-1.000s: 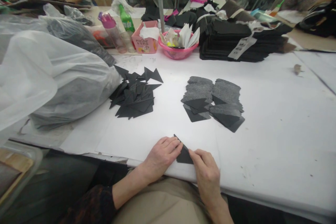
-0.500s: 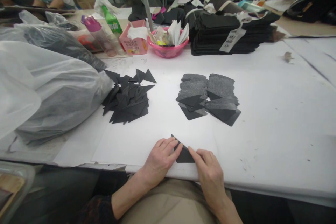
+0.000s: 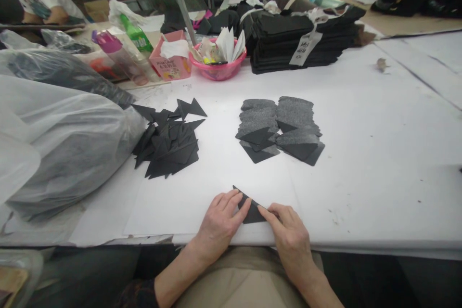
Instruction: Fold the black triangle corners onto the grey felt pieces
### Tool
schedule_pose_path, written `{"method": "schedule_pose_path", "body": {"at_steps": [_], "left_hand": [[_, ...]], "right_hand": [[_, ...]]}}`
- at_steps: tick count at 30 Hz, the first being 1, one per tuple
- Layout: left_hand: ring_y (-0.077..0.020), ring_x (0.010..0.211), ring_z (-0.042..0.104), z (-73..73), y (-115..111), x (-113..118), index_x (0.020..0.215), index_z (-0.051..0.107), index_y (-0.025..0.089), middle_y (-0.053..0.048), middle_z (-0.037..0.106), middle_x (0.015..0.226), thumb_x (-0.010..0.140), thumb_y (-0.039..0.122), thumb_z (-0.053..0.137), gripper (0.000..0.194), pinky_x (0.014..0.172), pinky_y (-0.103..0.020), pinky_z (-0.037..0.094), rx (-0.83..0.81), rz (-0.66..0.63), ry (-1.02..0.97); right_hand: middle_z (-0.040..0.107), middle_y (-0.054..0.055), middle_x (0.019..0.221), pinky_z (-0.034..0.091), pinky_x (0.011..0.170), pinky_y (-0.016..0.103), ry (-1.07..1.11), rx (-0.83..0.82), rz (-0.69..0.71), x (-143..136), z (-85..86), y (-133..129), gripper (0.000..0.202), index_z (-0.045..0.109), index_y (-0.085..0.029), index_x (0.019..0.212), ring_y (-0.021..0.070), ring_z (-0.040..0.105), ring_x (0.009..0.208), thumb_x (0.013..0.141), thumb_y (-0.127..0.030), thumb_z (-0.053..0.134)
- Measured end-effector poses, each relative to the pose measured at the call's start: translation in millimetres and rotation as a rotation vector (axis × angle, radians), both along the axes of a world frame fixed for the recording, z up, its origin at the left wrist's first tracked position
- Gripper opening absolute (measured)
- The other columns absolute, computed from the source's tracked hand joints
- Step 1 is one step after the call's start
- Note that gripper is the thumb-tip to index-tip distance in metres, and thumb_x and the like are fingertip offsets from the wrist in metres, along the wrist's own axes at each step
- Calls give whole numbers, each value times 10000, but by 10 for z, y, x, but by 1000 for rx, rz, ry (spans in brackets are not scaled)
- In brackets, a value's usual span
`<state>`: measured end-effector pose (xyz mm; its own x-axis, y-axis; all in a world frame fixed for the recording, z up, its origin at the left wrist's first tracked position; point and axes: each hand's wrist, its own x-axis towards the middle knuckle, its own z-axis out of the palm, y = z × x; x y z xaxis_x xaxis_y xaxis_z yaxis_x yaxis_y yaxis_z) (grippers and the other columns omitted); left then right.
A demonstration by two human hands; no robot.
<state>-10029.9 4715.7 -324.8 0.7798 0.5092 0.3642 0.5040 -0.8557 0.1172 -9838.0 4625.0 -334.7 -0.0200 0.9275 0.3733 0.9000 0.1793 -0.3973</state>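
Observation:
A small black triangular piece lies at the near edge of the white table. My left hand presses its left side with the fingertips. From the right, my right hand pinches its other edge. Further back to the left is a loose heap of black triangles. To the right of it is a laid-out group of grey felt and black pieces.
A large clear plastic bag of dark material fills the left. At the back stand a pink bowl of papers, a pink tissue box, bottles and a tagged stack of black fabric. Another person sits far left.
The view has shifted, so everything sits further left in the picture. Both hands stay on the black triangle at the table's near edge.

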Motion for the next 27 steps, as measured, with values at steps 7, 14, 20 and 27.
{"method": "schedule_pose_path", "body": {"at_steps": [7,14,20,27], "left_hand": [[-253,1138,574,15,0,47,1190,617,118,-122,628,1172,999,135,363,318,950,-406,500,44,-17,27],[-240,1125,574,24,-18,72,1234,589,118,-105,638,1168,1006,157,365,322,939,-382,504,11,-69,32],[-239,1145,559,12,-52,63,1266,579,166,-100,632,1169,1010,166,362,336,938,-396,504,-14,-47,33],[-273,1148,552,35,-83,87,1267,577,165,-107,616,1178,991,163,405,326,946,-420,497,-16,-37,79]], "right_hand": [[611,70,981,455,738,304,-25,-21,-26,-30,-18,11,288,638,-194,1164,166,510,867,938,-153,465],[596,59,997,454,777,313,55,-77,5,-1,39,3,285,604,-200,1179,169,510,898,918,-146,503],[590,39,963,447,794,291,184,-75,16,93,68,-45,222,611,-187,1087,143,515,893,898,-92,543],[583,57,974,440,752,300,77,-64,38,154,105,-84,262,620,-184,1132,155,503,880,906,-103,515]]}}
